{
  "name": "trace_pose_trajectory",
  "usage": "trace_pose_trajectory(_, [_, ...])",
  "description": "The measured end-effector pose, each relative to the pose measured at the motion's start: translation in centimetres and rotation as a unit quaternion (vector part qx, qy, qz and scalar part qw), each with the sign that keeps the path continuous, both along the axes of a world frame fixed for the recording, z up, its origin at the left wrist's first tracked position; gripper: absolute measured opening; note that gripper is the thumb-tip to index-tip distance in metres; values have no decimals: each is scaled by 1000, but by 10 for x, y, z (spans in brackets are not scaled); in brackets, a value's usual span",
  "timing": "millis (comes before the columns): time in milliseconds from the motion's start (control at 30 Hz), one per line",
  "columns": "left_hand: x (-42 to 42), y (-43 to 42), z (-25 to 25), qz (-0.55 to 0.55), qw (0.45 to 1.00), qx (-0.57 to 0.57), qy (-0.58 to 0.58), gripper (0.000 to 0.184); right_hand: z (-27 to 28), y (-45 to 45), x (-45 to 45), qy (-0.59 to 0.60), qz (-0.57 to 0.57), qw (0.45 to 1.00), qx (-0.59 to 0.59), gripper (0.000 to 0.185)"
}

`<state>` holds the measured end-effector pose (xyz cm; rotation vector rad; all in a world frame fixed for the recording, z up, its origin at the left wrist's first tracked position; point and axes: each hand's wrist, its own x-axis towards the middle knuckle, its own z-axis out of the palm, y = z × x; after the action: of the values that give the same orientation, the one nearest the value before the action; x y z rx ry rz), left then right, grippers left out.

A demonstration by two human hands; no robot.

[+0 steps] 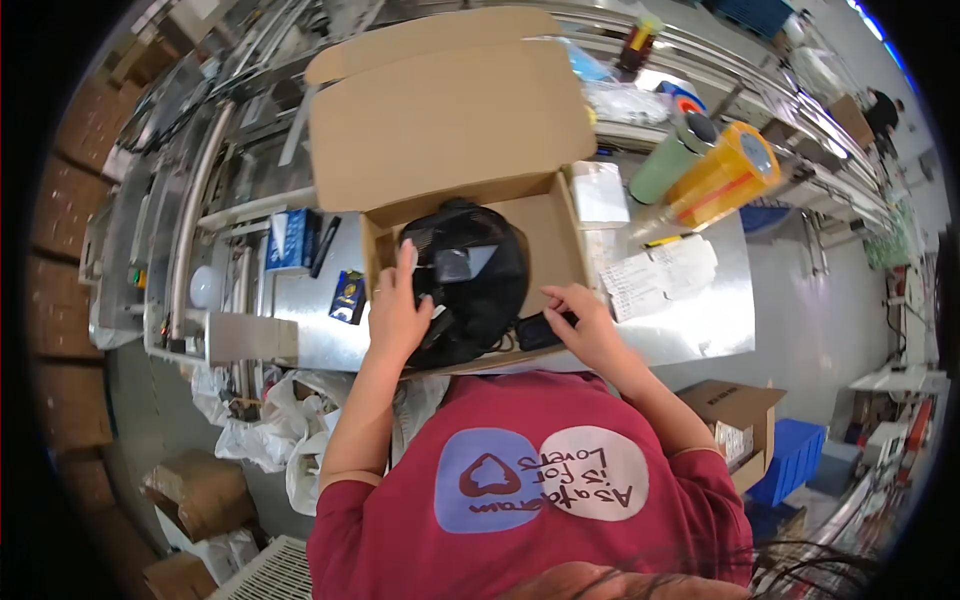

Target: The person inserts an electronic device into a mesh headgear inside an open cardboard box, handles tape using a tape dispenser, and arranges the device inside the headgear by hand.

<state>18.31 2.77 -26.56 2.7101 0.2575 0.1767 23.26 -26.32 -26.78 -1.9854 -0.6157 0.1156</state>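
Observation:
An open cardboard box [455,120] stands in front of me with its lid raised. Inside lies a round black mesh-like bundle [505,285], with a small dark square packet [453,265] on top. My left hand [398,308] rests at the bundle's left side, index finger stretched out and thumb apart. Close to that thumb is a small black piece with a white label [437,320]. My right hand [580,318] is at the box's near right corner, fingers bent onto a small black pouch-like item [540,334]. The fingers partly cover it.
A blue box [290,240], a black marker [325,247] and a dark packet [348,297] lie left. On the right are white cards [600,195], handwritten paper [660,277], a green bottle [672,158] and yellow tape rolls [725,175]. Plastic bags [275,430] hang below.

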Motion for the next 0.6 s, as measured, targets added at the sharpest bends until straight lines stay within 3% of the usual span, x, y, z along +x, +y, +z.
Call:
trace_pose_trajectory(100, [3,-8,7,-30,992,38,-114,79,2,-13,-13,20,-11,1000,21,28])
trace_pose_trajectory(267, [10,-25,22,-114,975,168,-86,46,16,-37,-26,61,-43,996,45,25])
trace_pose_trajectory(433, [27,-37,14,-135,971,195,-19,42,11,-58,-31,24,-63,996,59,24])
trace_pose_trajectory(600, [36,-50,14,-126,966,225,22,46,9,-82,-37,60,-93,992,59,25])
